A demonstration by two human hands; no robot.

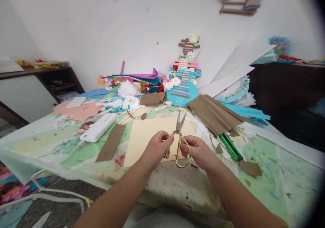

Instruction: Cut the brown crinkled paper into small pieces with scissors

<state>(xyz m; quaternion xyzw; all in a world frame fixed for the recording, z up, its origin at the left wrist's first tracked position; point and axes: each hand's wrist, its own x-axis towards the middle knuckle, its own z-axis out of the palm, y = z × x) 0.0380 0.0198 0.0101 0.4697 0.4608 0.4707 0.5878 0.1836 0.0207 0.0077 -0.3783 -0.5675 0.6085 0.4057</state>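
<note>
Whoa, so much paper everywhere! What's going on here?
A person is holding gold scissors with both hands, the left hand on one handle loop and the right hand on the other. The blades are a little apart and point away, over a cream sheet lying on the messy table. A brown card strip, green pens and a blue paper guitar lie around it.
</note>
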